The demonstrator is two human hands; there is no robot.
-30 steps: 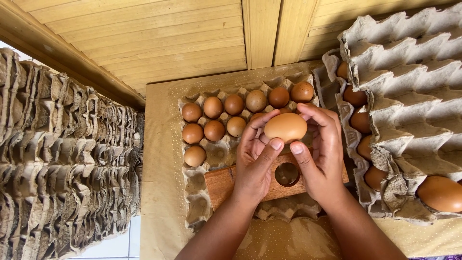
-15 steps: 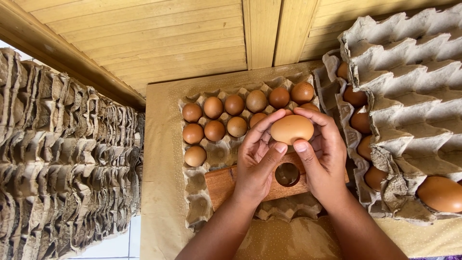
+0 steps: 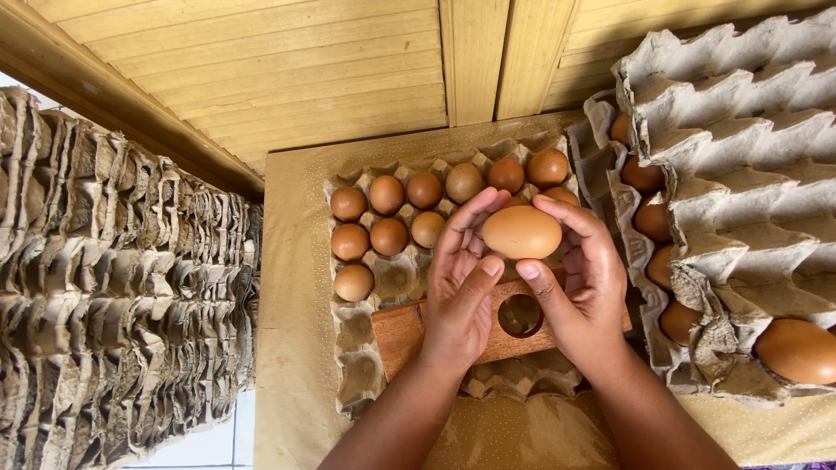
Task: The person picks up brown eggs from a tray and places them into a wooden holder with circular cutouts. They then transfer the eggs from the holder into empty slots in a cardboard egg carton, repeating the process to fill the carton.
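Observation:
Both hands hold one light brown egg [image 3: 521, 231] on its side, above a grey pulp egg tray [image 3: 359, 341]. My left hand [image 3: 463, 287] cups its left end, thumb under it. My right hand [image 3: 582, 280] grips the right end with fingers over the top. Just below the egg lies a wooden board [image 3: 402, 331] with a round hole [image 3: 520, 315], resting across the tray. Several brown eggs [image 3: 387, 194] fill the tray's far cells.
A tall stack of empty pulp trays [image 3: 113, 278] stands at the left. At the right, more trays [image 3: 740, 174] are piled up with brown eggs [image 3: 797, 350] in the lower ones. A brown table top [image 3: 292, 305] and a wooden plank wall [image 3: 287, 70] lie behind.
The egg has been turned slightly between my hands and has dipped a little lower. The hands stay in nearly the same place.

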